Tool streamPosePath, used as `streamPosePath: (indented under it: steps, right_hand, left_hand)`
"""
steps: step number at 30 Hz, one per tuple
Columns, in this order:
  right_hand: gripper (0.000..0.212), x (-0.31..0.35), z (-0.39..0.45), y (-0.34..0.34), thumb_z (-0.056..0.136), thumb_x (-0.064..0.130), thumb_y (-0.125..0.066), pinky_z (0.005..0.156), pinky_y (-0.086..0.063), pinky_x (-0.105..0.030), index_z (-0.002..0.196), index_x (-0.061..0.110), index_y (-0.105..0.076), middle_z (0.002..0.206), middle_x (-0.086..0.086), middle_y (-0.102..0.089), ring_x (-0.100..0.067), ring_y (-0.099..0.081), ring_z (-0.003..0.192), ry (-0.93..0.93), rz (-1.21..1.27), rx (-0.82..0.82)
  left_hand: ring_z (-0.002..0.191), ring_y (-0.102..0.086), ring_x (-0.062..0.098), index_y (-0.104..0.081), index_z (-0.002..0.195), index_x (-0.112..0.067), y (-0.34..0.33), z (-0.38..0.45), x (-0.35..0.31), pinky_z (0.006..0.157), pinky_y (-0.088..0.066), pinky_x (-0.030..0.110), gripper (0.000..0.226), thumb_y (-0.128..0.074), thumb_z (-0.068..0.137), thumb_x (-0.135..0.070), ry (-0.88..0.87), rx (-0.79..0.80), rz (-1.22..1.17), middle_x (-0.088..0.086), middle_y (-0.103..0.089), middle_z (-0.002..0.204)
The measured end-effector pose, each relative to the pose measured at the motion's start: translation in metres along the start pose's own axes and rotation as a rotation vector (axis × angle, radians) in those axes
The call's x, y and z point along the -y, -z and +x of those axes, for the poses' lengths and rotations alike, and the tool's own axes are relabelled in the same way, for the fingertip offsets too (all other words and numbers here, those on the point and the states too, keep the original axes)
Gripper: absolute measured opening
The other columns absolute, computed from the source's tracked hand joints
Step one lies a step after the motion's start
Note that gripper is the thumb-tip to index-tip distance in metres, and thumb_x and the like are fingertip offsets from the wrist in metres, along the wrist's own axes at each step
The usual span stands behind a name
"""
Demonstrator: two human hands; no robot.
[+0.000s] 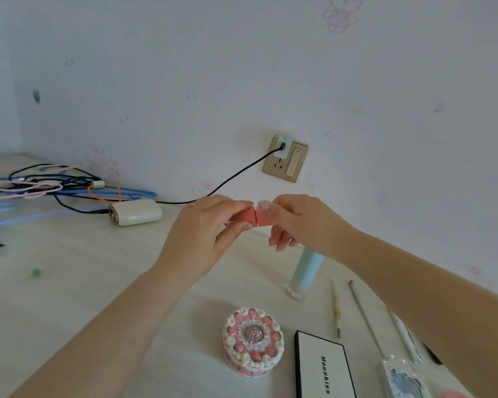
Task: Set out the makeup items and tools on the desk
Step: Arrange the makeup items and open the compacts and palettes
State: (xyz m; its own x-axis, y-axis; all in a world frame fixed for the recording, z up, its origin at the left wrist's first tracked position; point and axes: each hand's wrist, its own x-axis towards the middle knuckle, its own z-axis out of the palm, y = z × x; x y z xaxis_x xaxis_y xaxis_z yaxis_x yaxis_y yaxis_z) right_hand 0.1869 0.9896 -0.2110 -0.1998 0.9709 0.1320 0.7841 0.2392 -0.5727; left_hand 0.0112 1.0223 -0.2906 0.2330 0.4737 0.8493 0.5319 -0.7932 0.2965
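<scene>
Both hands pinch a pink tube above the desk

Left hand (202, 234) and right hand (296, 222) each pinch half of the tube (252, 217), twelve o'clock from the cake-shaped box (253, 343); if the halves separate suddenly, one may drop.

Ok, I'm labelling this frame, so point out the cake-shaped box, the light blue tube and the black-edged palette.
cake-shaped box (253, 343): head view, on its decorated lid.
light blue tube (305, 268): head view, mid-body, below the right hand.
black-edged palette (322, 366): head view, on the white lid by the lettering.
</scene>
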Motion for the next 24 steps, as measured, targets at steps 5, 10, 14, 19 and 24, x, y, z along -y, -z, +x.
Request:
streamPosePath:
  steps: [5, 10, 14, 19, 24]
  right_hand:
    - [0.026, -0.012, -0.003, -0.006, 0.084, 0.032, -0.064, 0.071, -0.047, -0.019, 0.104, 0.026, -0.049, 0.091, 0.018, -0.06, 0.0, -0.06, 0.08, 0.21, -0.176, -0.109]
    - [0.038, -0.008, 0.002, -0.006, 0.092, 0.052, -0.041, 0.067, -0.051, -0.025, 0.096, 0.02, -0.06, 0.077, 0.004, -0.072, -0.009, -0.065, 0.062, -0.034, 0.014, 0.007]
    - [0.016, -0.012, -0.001, -0.004, 0.09, 0.036, -0.056, 0.077, -0.047, -0.02, 0.099, 0.023, -0.06, 0.086, 0.013, -0.065, -0.003, -0.061, 0.08, 0.121, -0.263, -0.045]
    - [0.045, -0.008, -0.003, -0.009, 0.086, 0.047, -0.056, 0.085, -0.042, -0.023, 0.125, 0.027, -0.046, 0.109, 0.013, -0.059, -0.006, -0.055, 0.099, 0.232, -0.41, -0.163]
    - [0.033, -0.007, 0.0, -0.004, 0.093, 0.049, -0.04, 0.089, -0.049, -0.034, 0.105, 0.027, -0.061, 0.095, 0.011, -0.068, -0.011, -0.061, 0.094, 0.034, -0.337, -0.025]
  left_hand:
    - [0.081, -0.051, 0.007, -0.067, 0.108, -0.016, -0.002, -0.002, 0.001, 0.074, -0.037, 0.015, 0.035, -0.05, 0.086, -0.038, -0.009, 0.015, 0.01, -0.004, -0.067, 0.091]
    - [0.08, -0.052, 0.006, -0.067, 0.108, -0.016, -0.004, -0.003, 0.003, 0.075, -0.039, 0.019, 0.035, -0.05, 0.086, -0.038, -0.026, 0.018, 0.043, -0.003, -0.067, 0.093]
    - [0.08, -0.059, 0.012, -0.067, 0.109, -0.018, -0.006, -0.006, 0.008, 0.074, -0.043, 0.025, 0.036, -0.049, 0.087, -0.04, -0.028, 0.077, 0.098, -0.005, -0.067, 0.093]
    - [0.078, -0.058, 0.01, -0.066, 0.108, -0.019, -0.005, -0.006, 0.006, 0.072, -0.045, 0.027, 0.034, -0.048, 0.087, -0.04, 0.022, 0.079, 0.057, -0.007, -0.066, 0.091]
    - [0.085, -0.058, 0.014, -0.066, 0.108, -0.019, -0.002, -0.004, 0.011, 0.073, -0.04, 0.026, 0.033, -0.049, 0.088, -0.039, -0.029, 0.085, 0.192, -0.006, -0.067, 0.096]
